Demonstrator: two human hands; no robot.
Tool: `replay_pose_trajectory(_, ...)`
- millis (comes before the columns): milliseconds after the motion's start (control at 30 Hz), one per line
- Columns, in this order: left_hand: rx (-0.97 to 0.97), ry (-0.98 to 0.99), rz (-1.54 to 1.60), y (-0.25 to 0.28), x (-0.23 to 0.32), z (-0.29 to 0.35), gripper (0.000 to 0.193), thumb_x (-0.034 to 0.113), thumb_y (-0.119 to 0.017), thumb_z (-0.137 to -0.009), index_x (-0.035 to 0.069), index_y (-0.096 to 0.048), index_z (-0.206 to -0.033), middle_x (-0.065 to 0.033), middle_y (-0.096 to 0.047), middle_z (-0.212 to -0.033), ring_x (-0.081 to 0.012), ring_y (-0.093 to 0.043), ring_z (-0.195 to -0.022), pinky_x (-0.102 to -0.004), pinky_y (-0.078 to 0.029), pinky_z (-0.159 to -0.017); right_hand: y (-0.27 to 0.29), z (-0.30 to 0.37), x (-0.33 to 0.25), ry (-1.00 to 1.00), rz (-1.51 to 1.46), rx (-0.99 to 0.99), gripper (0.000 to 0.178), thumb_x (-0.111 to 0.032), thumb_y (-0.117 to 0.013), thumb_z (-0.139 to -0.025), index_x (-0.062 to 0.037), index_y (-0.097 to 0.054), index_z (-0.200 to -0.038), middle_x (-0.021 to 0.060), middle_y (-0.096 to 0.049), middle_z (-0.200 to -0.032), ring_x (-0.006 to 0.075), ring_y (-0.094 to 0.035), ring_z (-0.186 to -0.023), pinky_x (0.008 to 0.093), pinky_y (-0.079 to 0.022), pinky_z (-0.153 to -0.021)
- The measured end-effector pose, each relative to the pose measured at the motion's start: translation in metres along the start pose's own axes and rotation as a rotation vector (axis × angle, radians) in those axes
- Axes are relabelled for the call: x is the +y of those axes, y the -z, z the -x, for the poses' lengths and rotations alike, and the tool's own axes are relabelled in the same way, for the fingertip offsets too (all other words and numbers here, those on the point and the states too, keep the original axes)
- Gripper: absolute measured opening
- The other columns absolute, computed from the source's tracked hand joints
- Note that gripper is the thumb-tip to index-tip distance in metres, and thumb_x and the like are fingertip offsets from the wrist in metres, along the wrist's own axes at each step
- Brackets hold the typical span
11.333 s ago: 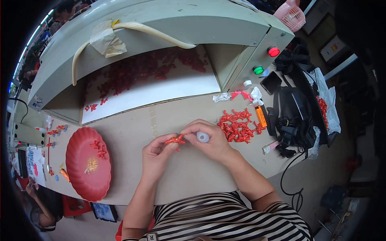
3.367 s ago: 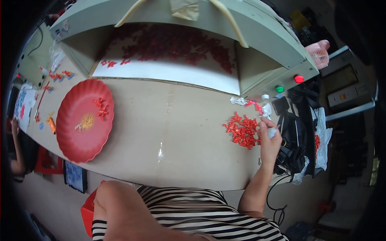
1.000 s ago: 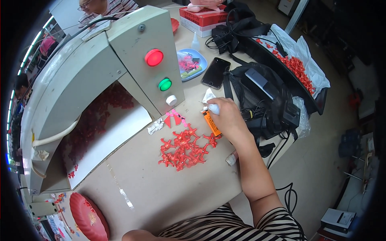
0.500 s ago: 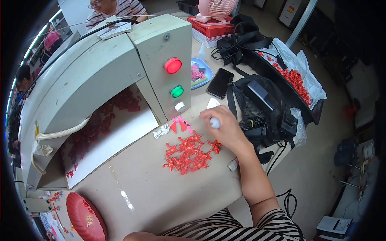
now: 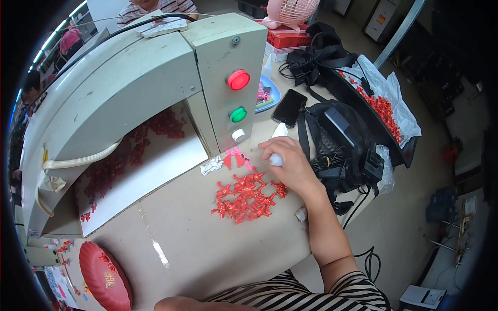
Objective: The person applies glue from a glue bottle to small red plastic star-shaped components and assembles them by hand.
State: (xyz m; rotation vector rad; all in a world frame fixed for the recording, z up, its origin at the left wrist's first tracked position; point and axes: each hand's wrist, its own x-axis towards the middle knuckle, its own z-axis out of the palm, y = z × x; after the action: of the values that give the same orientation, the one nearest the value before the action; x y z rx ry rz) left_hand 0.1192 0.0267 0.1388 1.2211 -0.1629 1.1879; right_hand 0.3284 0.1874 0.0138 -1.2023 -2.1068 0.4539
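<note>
My right hand [image 5: 293, 165] is closed around a small white squeeze bottle [image 5: 276, 159], whose rounded end shows beside the curled fingers. It hovers just above and right of a cluster of shiny red plastic figures [image 5: 244, 199] on the table. Past the fingertips lies a white scrap, perhaps tissue [image 5: 280, 129]. Small pink and red pieces [image 5: 236, 157] lie left of the hand, next to a crumpled white paper [image 5: 211, 166]. My left hand is out of view; only a bit of bare skin shows at the lower edge.
A grey machine [image 5: 124, 78] with a white belt [image 5: 150, 176] carrying red pieces fills the left. A red scalloped tray [image 5: 106, 280] stands near left. Rightward are a phone [image 5: 289, 108], a black bag [image 5: 332, 129] with cables and a black bin [image 5: 410, 147] of red parts. Someone sits behind the machine.
The view has shifted slightly, so the machine and tray sit a little differently in the picture. My right hand keeps its grip on the bottle in nearly the same spot.
</note>
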Motion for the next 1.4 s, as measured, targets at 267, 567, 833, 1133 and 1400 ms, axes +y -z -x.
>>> replay_pose_trajectory(267,0.178,-0.088,-1.237,-0.044,0.028,-0.001,0.012,0.018,-0.055,-0.079,0.010,-0.058,-0.087,-0.0064,-0.062,-0.088,-0.0221,-0.061,-0.079,-0.0371,-0.052,-0.069,0.003,-0.005,-0.013,0.075,-0.183,0.489,0.016,0.001,-0.059,-0.072,-0.0043,-0.060,-0.088,0.0081,-0.062,-0.094,0.0253,-0.055,-0.089,0.0334,-0.043,-0.080)
replay_pose_trajectory(567,-0.014,-0.047,-1.113,-0.044,0.037,-0.020,0.020,0.022,-0.059,-0.073,0.005,-0.067,-0.081,-0.0080,-0.065,-0.079,-0.0202,-0.062,-0.069,-0.0321,-0.052,-0.065,0.007,0.010,-0.026,0.088,-0.448,0.700,0.014,-0.010,-0.048,-0.085,0.0007,-0.054,-0.092,0.0115,-0.059,-0.092,0.0185,-0.054,-0.089,0.0306,-0.042,-0.083)
replay_pose_trajectory(833,0.185,-0.857,-2.018,-0.026,0.063,0.048,0.024,0.033,-0.056,-0.083,0.015,-0.064,-0.098,-0.0030,-0.058,-0.090,-0.0143,-0.054,-0.080,-0.0302,-0.046,-0.074,-0.032,0.016,-0.088,0.244,-0.826,0.291,0.015,-0.008,-0.049,-0.082,0.0008,-0.053,-0.094,0.0119,-0.058,-0.091,0.0186,-0.055,-0.085,0.0298,-0.044,-0.077)
replay_pose_trajectory(1133,0.805,0.210,-1.674,0.150,0.044,0.079,0.030,-0.008,-0.049,-0.078,0.001,-0.055,-0.106,-0.0161,-0.057,-0.101,-0.0286,-0.055,-0.090,-0.0290,-0.045,-0.075,-0.090,0.052,-0.158,-0.195,-0.949,-0.493,0.020,-0.013,-0.060,-0.083,-0.0050,-0.051,-0.099,0.0030,-0.057,-0.093,0.0087,-0.053,-0.087,0.0221,-0.043,-0.075)
replay_pose_trajectory(1400,0.639,0.409,-1.884,0.227,0.035,0.089,0.029,0.004,-0.060,-0.074,0.002,-0.060,-0.103,-0.0214,-0.059,-0.099,-0.0384,-0.056,-0.091,-0.0405,-0.045,-0.080,-0.128,0.070,-0.146,0.055,-0.868,-0.443,0.022,-0.011,-0.057,-0.085,-0.0040,-0.045,-0.103,0.0006,-0.053,-0.086,0.0080,-0.051,-0.078,0.0227,-0.043,-0.069)
